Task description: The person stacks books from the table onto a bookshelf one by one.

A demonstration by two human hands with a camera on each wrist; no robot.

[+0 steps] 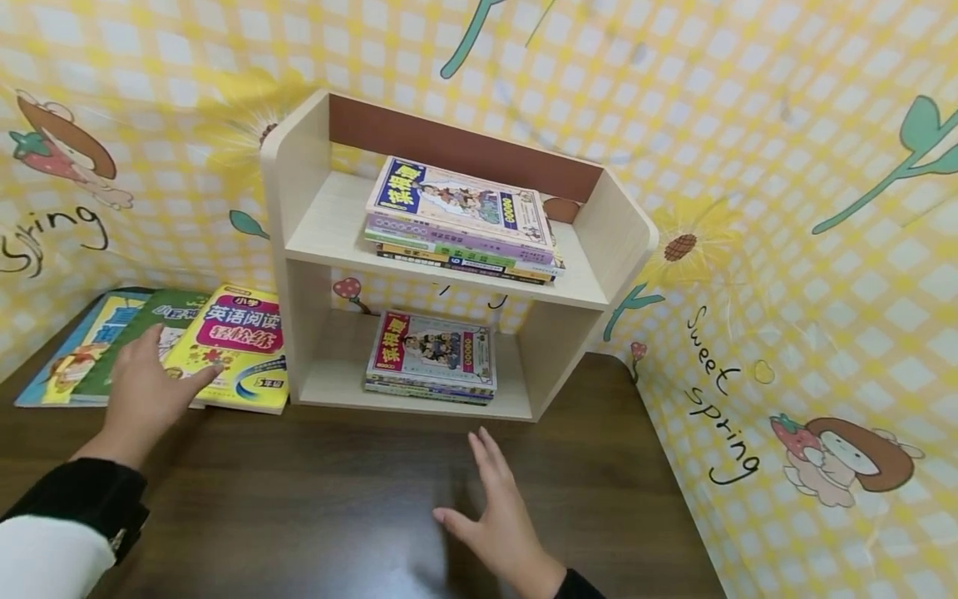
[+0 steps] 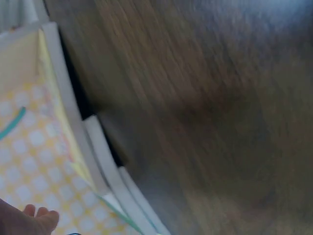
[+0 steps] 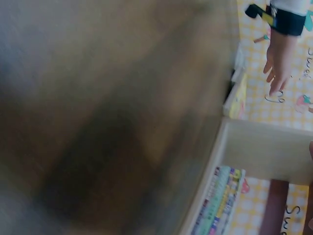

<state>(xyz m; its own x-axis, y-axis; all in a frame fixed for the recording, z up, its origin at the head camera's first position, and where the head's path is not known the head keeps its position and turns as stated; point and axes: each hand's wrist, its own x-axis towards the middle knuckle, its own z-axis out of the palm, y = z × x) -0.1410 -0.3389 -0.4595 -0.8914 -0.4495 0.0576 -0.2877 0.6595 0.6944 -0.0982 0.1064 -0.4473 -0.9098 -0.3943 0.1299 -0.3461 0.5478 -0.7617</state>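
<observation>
My left hand (image 1: pixel 145 387) reaches over the fanned books at the left, its thumb and fingers spread and nothing in its grasp. Beneath it lie a yellow book (image 1: pixel 258 383) with a pink title patch, a green book (image 1: pixel 175 304) and a blue book (image 1: pixel 45 383), overlapping one another. In the left wrist view, part of that hand (image 2: pixel 29 220) shows close over the book edges. My right hand (image 1: pixel 501 520), also holding nothing, hovers over the brown table (image 1: pixel 314 516) with its fingers extended. It is in front of the small wooden bookshelf (image 1: pixel 569 291).
On the upper shelf lies a stack of books (image 1: pixel 464 208), and a lower stack of books (image 1: pixel 434 353) lies on the bottom shelf. The shelf's left side panel stands right beside the yellow book. Yellow checked cloth (image 1: pixel 748 333) covers the walls behind and at the right.
</observation>
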